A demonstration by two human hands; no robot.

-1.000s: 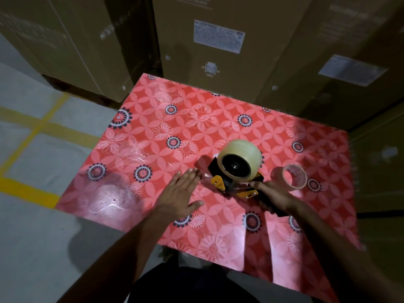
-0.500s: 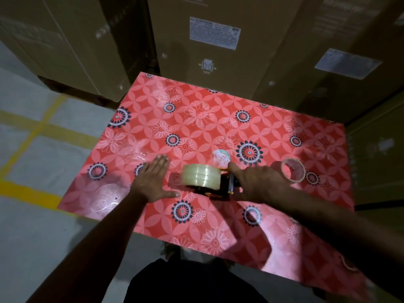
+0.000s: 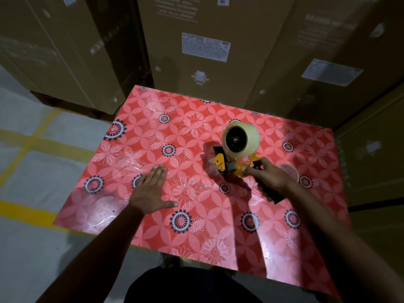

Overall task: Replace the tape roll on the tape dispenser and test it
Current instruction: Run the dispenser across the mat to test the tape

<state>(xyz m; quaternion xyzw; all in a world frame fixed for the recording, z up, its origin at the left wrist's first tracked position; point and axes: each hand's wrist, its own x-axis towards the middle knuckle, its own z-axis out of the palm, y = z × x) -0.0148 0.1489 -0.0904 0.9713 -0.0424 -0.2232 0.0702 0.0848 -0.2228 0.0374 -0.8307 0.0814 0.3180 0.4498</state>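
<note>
Left hand (image 3: pixel 150 190) lies flat, fingers spread and holding nothing, on the glossy counter (image 3: pixel 109 206) at about 8 o'clock from the tape dispenser (image 3: pixel 232 165). The dispenser stands right of centre with the full tape roll (image 3: pixel 241 138) seated on its hub. Right hand (image 3: pixel 270 177) is closed on the black handle at its 4 o'clock. Judged light and rigid but top-heavy; the handle is the safe hold, clear of the cutter end.

Left hand (image 3: pixel 150 193) lies flat, palm down, fingers extended together. Right hand (image 3: pixel 270 177) is curled closed, forearm extending near-right.
</note>
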